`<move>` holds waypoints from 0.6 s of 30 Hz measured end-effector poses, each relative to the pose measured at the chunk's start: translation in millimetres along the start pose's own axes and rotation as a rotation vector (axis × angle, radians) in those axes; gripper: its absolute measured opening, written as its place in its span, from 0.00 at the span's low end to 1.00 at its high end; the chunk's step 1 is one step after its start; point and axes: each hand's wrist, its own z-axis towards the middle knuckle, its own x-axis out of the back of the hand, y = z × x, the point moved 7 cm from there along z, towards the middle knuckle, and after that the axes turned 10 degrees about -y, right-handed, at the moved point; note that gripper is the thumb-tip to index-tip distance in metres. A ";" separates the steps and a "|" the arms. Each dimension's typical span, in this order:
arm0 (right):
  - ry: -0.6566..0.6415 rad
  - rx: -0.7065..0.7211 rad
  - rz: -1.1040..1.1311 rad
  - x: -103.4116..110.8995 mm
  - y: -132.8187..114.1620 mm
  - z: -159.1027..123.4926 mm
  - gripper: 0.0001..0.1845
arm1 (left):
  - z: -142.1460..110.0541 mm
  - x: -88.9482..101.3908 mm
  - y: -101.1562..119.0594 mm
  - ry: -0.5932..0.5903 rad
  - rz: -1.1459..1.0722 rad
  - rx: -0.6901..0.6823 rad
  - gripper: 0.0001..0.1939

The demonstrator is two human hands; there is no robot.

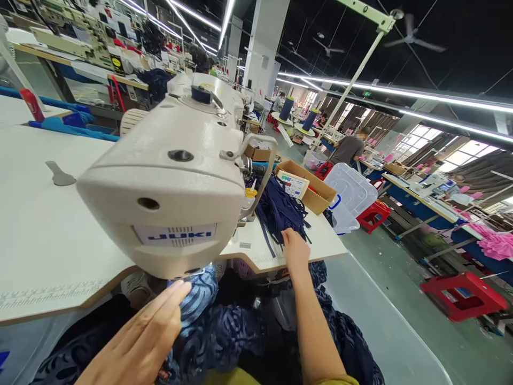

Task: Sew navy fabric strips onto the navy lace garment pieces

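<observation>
My left hand [148,331] is stretched flat with its fingers together. Its fingertips rest beside the blue patterned fabric [200,294], just below the head of a white sewing machine [160,160]. The thumb is out of sight. To the right, my right hand [296,248] reaches the near edge of a pile of navy fabric strips [282,208], its fingers closed on strip ends there. Darker patterned cloth [232,331] hangs in folds between my arms, over my lap. The machine head hides its needle and presser foot.
The white machine table [36,214] has a curved front edge. Behind the strips stand a control panel [293,184] and a cardboard box [316,195]. Beyond lie a clear plastic bin [350,190] and red stools [463,297]. A person [348,147] works farther off.
</observation>
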 end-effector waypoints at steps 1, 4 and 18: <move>0.014 0.020 0.079 8.3 0.6 -3.1 0.09 | -0.7 -0.2 3.4 -0.029 0.016 -0.056 0.30; 0.035 0.076 0.370 22.6 1.3 -9.4 0.13 | 1.6 6.3 3.7 -0.097 -0.023 0.005 0.24; -0.835 -0.010 1.450 -88.7 -112.4 -99.5 0.18 | 46.7 20.8 30.7 -0.087 0.238 0.123 0.19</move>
